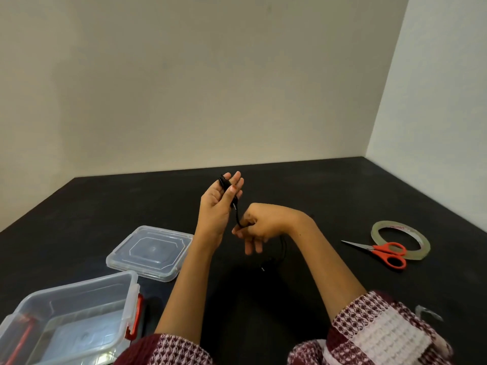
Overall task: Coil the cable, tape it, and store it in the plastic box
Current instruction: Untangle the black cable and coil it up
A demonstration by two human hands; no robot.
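A thin black cable [238,218] runs between both hands above the dark table. My left hand [218,206] is raised palm-up with several loops of the cable wound around its fingers, thumb pressing them. Just below and to the right, my right hand [254,227] pinches the strand; the loose tail hangs to the table, ending in a small plug [262,268]. The clear plastic box [123,283] with red latches stands open at the lower left. Its clear lid [150,252] lies flat beside it. A roll of clear tape [400,239] lies at the right.
Orange-handled scissors [387,254] rest against the tape roll, blades pointing left. A small clear scrap [428,313] lies near the right sleeve. Walls close the table at the back and right. The black tabletop [316,193] stretches behind the hands.
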